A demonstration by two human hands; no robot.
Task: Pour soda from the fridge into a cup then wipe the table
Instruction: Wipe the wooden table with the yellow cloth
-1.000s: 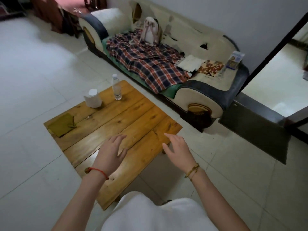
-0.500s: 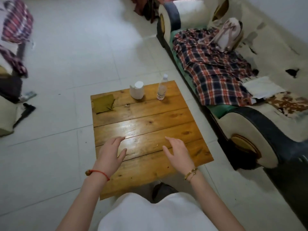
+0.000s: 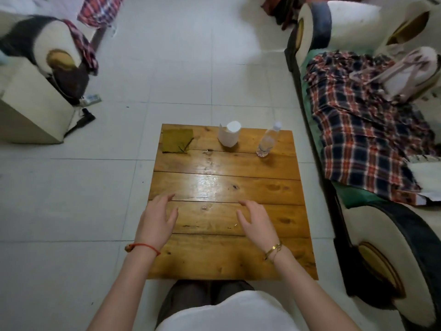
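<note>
A low wooden table (image 3: 229,259) stands straight in front of me on the tiled floor. Along its far edge lie an olive-green cloth (image 3: 177,140) at the left, a white paper roll (image 3: 229,133) in the middle and a clear plastic bottle (image 3: 268,140) with a white cap at the right. My left hand (image 3: 157,220) and my right hand (image 3: 256,220) hover over the near half of the table, fingers relaxed and spread, each holding nothing. No cup and no fridge are in view.
A cream and dark sofa (image 3: 386,247) with a plaid blanket (image 3: 367,139) and a pink bag (image 3: 403,75) runs along the right. An armchair (image 3: 35,75) stands at the far left with small items on the floor beside it. Open tiled floor lies beyond the table.
The view has swung left, so the table now lies square in front of me and the sofa has moved to the right edge. Both hands keep their open pose over the table.
</note>
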